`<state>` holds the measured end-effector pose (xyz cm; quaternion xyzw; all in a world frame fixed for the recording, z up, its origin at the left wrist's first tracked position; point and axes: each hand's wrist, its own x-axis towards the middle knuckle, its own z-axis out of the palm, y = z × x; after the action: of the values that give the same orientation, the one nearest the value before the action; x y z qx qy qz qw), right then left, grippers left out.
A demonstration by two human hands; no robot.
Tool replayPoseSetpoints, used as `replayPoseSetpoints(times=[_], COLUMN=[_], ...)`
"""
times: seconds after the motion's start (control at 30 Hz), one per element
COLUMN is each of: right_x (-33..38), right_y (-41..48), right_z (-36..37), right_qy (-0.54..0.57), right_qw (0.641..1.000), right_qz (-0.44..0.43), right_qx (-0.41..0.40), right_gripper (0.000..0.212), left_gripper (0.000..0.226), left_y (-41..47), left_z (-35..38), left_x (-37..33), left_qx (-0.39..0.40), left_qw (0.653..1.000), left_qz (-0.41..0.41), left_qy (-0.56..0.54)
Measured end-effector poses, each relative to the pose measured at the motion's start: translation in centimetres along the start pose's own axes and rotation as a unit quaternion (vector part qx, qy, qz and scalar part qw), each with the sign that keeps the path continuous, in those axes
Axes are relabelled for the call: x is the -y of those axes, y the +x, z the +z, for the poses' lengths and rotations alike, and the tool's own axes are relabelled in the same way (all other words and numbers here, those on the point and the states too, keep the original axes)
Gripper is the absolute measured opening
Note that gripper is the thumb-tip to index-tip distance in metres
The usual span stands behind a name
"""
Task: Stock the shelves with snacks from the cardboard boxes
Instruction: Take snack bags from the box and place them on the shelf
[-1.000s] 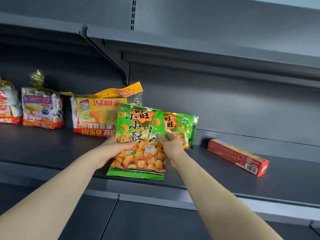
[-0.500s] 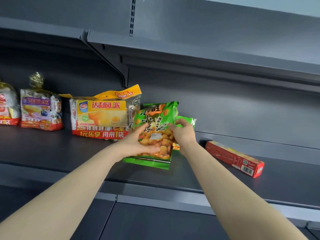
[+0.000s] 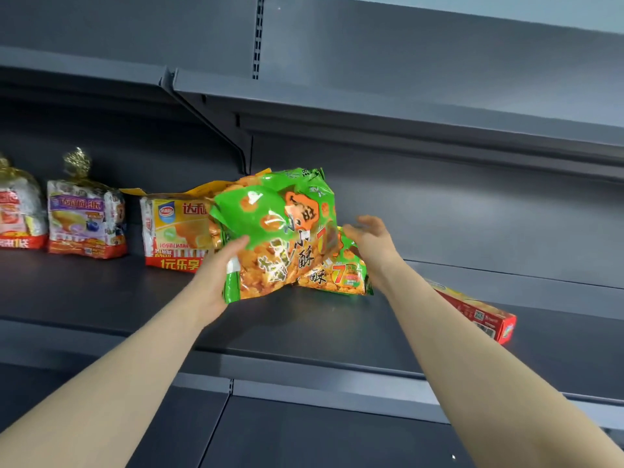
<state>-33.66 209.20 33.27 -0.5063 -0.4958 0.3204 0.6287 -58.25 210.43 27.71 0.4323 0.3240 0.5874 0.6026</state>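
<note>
Hold front green snack bag (image 3: 277, 231) by lower left edge, pinched in left grip (image 3: 214, 282), bottom at shelf (image 3: 101, 298) beside yellow pie pack (image 3: 175, 228). Steady with spread right grip (image 3: 371, 241); stand upright against rear green bag (image 3: 344, 275), no crushing.

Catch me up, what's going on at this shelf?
A person is stocking a dark metal shelf. The left hand grips a green snack bag by its lower edge, holding it up beside a yellow snack pack. The right hand is open by a second green bag behind it. A red box lies flat further right.
</note>
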Motion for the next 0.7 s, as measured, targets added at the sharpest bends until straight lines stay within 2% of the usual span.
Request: replayPoseSetpoints(times=[0.07, 0.1, 0.2, 0.27, 0.33, 0.43, 0.53, 0.63, 0.7], right_x=[-0.8, -1.0, -1.9, -2.6, -3.0, -4.2, -5.8, -7.1, -7.6], right_y=[-0.1, -0.2, -0.9, -1.0, -0.9, -0.9, -1.1, -1.0, -0.7], right_z=[-0.9, -1.5, -2.4, -2.4, -2.4, -2.4, -3.2, -5.0, -6.0], right_qy=[0.017, 0.023, 0.031, 0.040, 0.038, 0.000, -0.086, -0.145, -0.167], right_qw=[0.999, 0.998, 0.987, 0.983, 0.987, 0.992, 0.989, 0.985, 0.982], right_qz=[0.013, 0.034, 0.102, 0.124, 0.119, 0.121, 0.123, 0.094, 0.089], right_qx=[0.032, 0.057, 0.120, 0.130, 0.105, 0.046, 0.016, 0.026, 0.019], right_gripper=[0.070, 0.070, 0.071, 0.066, 0.053, 0.041, 0.036, 0.035, 0.028], left_gripper=[0.039, 0.034, 0.032, 0.035, 0.047, 0.078, 0.069, 0.107, 0.114], left_y=[-0.5, -0.9, -1.2, -0.8, -0.4, 0.0, 0.2, 1.4, 2.1], left_z=[-0.4, -0.4, -0.7, -0.7, -0.6, -0.2, -0.1, -0.1, 0.6], left_x=[-0.6, -0.8, -0.4, 0.2, 0.7, 1.4, 2.6, 3.6, 3.9], left_qx=[0.048, 0.052, 0.063, 0.037, 0.022, 0.001, 0.039, 0.013, 0.003], left_qw=[0.998, 0.997, 0.997, 0.997, 0.997, 0.989, 0.958, 0.927, 0.914], left_qz=[-0.022, -0.026, -0.042, -0.061, -0.067, -0.069, -0.025, 0.017, 0.049], left_qy=[-0.042, -0.043, -0.028, -0.009, 0.040, 0.134, 0.284, 0.374, 0.403])
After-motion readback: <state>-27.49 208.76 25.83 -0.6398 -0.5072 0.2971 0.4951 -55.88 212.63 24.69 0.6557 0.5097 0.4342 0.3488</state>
